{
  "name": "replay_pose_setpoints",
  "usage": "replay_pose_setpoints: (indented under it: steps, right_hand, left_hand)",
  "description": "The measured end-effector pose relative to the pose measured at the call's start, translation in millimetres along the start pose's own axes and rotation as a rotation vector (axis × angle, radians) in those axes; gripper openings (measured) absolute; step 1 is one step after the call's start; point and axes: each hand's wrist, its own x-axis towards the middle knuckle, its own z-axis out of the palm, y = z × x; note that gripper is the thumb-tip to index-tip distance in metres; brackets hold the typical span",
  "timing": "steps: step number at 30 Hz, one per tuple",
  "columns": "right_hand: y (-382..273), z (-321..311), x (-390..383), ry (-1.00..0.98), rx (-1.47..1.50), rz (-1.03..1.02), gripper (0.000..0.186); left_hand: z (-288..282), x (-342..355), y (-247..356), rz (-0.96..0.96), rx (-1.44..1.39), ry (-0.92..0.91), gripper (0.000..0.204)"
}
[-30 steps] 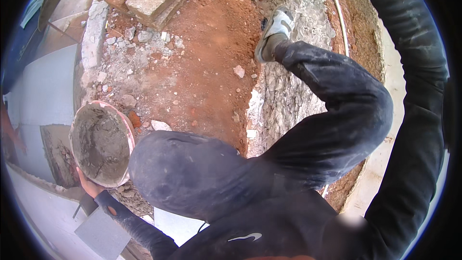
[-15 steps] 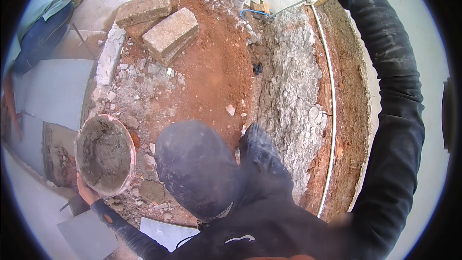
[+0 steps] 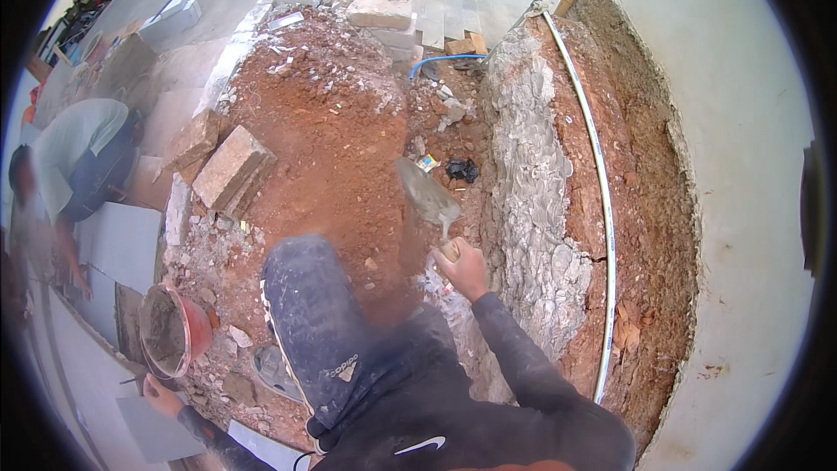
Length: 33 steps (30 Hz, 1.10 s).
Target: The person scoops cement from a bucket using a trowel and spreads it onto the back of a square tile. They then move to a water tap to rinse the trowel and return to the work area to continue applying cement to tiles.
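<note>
In my right hand [image 3: 464, 269] is a pointed trowel [image 3: 427, 192], my fingers wrapped round its short wooden handle. Its grey, mortar-smeared blade points up and left, over red soil beside the trench. My left hand [image 3: 162, 396] is at the near rim of a round reddish bucket [image 3: 199, 331], its fingers against the rim. Grey wet mortar [image 3: 159, 327] coats the inside of the bucket, which shows its opening toward the left. To the right of the trowel runs a rough band of grey mortar [image 3: 532, 209].
A white pipe [image 3: 593, 139] runs along the soil by the pale wall [image 3: 741, 209]. Brick blocks [image 3: 231, 170] lie on the left. Another person [image 3: 87, 153] bends over grey slabs [image 3: 126, 244]. A black plastic scrap [image 3: 462, 171] and blue hose [image 3: 445, 58] lie ahead.
My right arm, raised along the right side before, is now low in front with the trowel in view. The view has shifted, showing more ground ahead. My left hand stays by the bucket.
</note>
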Motion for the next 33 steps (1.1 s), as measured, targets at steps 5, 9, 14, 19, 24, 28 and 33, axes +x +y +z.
replay_pose_setpoints:
  steps: [5, 9, 14, 19, 24, 28, 33]
  right_hand:
    - [235.8, -168.9, 21.2, 0.544, -0.629, 0.214, 0.027]
    - [344.3, -289.5, 85.1, 0.770, -0.859, 0.228, 0.039]
    - [465.0, -311.5, 88.3, 0.630, -0.755, 0.342, 0.048]
    - [452.4, -301.7, 93.4, 0.583, -0.836, 0.494, 0.049]
    - [445.6, -301.4, 96.1, 0.490, -0.982, 0.550, 0.050]
    - [455.5, -312.4, 95.5, 0.517, -1.061, 0.509, 0.049]
    - [442.2, -302.1, 111.5, 0.529, -0.987, 0.487, 0.048]
  left_hand:
    - [80.4, -68.6, 145.8, 0.332, -0.083, -0.434, 0.038]
    - [181.0, -150.9, 259.7, 0.220, -0.020, -0.928, 0.037]
    - [230.2, -225.2, 323.0, 0.457, 0.056, -1.115, 0.035]
    - [162.7, -213.9, 327.4, 0.403, 0.209, -1.011, 0.035]
    - [126.8, -270.9, 297.0, 0.085, 0.033, -1.051, 0.025]
    - [173.1, -381.1, 274.7, -0.043, -0.058, -1.125, 0.022]
    - [263.3, -513.4, 302.2, 0.127, -0.237, -1.493, 0.021]
